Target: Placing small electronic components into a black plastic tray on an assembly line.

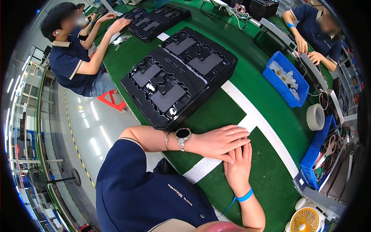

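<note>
1. At centre frame, the left hand [220,142] is laid flat on the green table [270,170], fingers stretched out and relaxed, nothing gripped; a wristwatch [182,135] and a thin bracelet are worn on that wrist.

2. The right hand [237,164] is tucked partly beneath the left, palm down on the white stripe [255,116] painted across the table. It is open and holds nothing. Both hands appear to be simply parked, one stacked on the other, as a resting pose.

3. A blue wrist strap [245,195] is seen on the right wrist, with a blue cord trailing toward the lower edge; it is judged to be a grounding strap, worn because electronics are handled here.

4. Just above the hands, at upper centre, a stack of black moulded trays [179,75] is set within easy reach, apart from the fingers. Grey L-shaped parts [168,96] are seated in the shaped pockets, so each is kept from sliding.

5. At right of frame, a roll of tape [315,116] stands on edge beside blue bins [286,79], apparently kept to the side of the working area.

6. In the upper left and upper right, other people's hands are busy at their own trays and fixtures.

7. At lower right, a small yellow fan [305,219] is sitting.
</note>
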Demonstrator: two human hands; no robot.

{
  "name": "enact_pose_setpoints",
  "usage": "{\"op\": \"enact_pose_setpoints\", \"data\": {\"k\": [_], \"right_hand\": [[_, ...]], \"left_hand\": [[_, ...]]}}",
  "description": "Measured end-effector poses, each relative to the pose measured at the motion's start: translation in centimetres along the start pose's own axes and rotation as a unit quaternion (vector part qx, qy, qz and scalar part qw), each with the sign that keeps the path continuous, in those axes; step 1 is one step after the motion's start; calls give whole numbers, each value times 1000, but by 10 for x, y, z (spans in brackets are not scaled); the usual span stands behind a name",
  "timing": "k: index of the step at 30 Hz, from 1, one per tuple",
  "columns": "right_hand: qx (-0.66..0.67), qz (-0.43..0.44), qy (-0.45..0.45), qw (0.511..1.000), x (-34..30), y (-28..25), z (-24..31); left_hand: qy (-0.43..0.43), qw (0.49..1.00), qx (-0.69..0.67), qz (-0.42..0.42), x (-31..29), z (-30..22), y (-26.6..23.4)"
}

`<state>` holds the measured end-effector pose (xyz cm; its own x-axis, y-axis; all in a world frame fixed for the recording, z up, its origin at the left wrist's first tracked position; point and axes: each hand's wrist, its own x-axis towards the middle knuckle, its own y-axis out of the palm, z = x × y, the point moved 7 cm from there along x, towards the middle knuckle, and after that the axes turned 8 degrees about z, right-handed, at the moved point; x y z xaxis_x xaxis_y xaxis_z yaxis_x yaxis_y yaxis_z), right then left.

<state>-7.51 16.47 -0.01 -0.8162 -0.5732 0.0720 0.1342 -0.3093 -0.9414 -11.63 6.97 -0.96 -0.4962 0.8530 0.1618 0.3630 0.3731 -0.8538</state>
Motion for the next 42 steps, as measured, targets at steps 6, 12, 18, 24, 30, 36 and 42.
{"op": "enact_pose_setpoints", "data": {"k": [6,12,18,24,30,36,42], "right_hand": [[-5,-8,-6,1000,-1,1,-1],[-7,-8,-7,1000,-1,2,-1],[-7,-4,-4,1000,-1,1,-1],[-8,-4,-2,1000,-1,2,-1],[-7,-7,-4,1000,-1,2,-1],[-9,-5,-2,1000,-1,3,-2],[-5,-2,-2,1000,-1,2,-2]], "left_hand": [[-3,1000,10,4,0,-1,0],[-4,1000,12,11,0,0,0],[-7,1000,11,8,0,0,1],[6,1000,6,-30,1,-3,-5],[7,999,10,-31,0,-3,-5],[7,999,6,-34,1,-4,-6],[10,999,12,-33,1,-3,-5]]}}
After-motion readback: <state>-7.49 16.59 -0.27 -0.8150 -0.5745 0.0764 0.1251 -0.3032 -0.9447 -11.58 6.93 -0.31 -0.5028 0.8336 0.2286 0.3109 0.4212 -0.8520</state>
